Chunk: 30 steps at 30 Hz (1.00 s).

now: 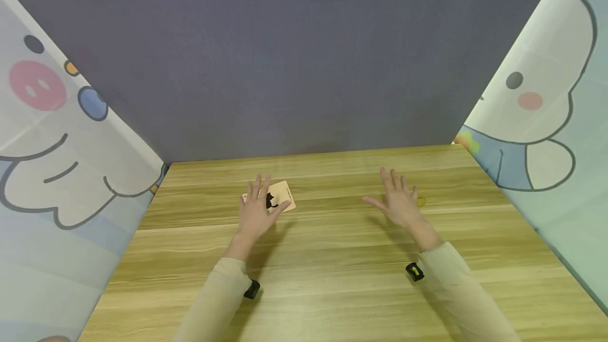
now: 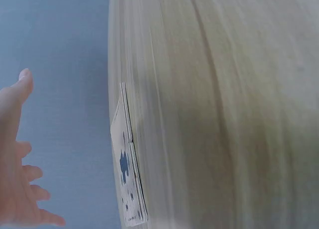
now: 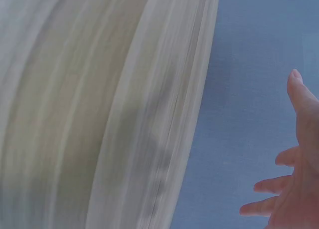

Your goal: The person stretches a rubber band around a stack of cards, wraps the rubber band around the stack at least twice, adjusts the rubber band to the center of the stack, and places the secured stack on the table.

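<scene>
Cream cards (image 1: 283, 192) with a black cat figure lie flat toward the far left of the wooden table (image 1: 332, 257). Edge-on in the left wrist view, the cards (image 2: 119, 134) look like thin stacked or overlapping layers; how many, I cannot tell. Over them hovers my left hand (image 1: 254, 216), fingers spread, partly covering the cards from above. The left wrist view shows that hand (image 2: 17, 179) apart from the cards, holding nothing. My right hand (image 1: 401, 206) is raised over the right side of the table, fingers spread and holding nothing. Beside it lies a small yellowish round thing (image 1: 421, 202), partly hidden.
A grey-blue upright panel (image 1: 304, 67) stands along the table's back edge. Cartoon-printed sheets hang at the left (image 1: 71, 173) and right (image 1: 537, 120). Each wrist carries a small black device, one below the left hand (image 1: 252, 289) and one on the right wrist (image 1: 415, 272).
</scene>
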Each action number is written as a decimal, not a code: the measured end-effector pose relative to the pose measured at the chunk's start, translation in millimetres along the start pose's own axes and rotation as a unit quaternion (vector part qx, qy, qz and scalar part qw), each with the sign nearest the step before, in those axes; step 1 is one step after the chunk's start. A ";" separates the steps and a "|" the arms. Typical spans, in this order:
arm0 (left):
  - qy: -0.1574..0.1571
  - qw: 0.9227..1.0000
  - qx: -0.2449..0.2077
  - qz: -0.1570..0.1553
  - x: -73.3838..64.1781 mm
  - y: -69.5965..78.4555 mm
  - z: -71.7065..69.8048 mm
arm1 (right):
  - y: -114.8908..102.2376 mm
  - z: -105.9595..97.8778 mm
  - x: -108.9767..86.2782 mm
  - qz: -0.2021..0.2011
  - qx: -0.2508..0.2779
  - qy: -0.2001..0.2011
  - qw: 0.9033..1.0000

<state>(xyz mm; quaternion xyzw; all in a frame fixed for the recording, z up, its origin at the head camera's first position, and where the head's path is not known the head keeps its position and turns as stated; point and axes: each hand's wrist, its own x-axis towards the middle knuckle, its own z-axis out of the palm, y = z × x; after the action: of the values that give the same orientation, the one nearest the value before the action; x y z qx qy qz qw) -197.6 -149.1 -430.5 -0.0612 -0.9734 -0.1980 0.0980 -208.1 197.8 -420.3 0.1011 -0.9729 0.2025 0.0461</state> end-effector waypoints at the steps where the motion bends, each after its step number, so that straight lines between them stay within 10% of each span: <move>1: 0.005 1.000 -0.008 0.000 -1.1 -0.8 -0.6 | 0.8 0.0 -0.2 0.001 0.002 0.001 1.000; 12: 0.083 0.989 -0.124 -0.002 -11.6 -7.9 -6.2 | 8.2 -0.7 -5.4 -0.006 0.035 0.059 0.998; 30: 0.169 0.928 -0.320 -0.093 -25.8 -21.5 -3.7 | 22.3 1.8 -17.6 0.012 0.153 0.155 0.976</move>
<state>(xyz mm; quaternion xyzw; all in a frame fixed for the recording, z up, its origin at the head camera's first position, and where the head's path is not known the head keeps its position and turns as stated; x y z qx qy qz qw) -175.3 -172.4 -440.7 0.0355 -0.8288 -0.5145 0.2172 -195.8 220.2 -432.7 0.0630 -0.9126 0.3626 0.1781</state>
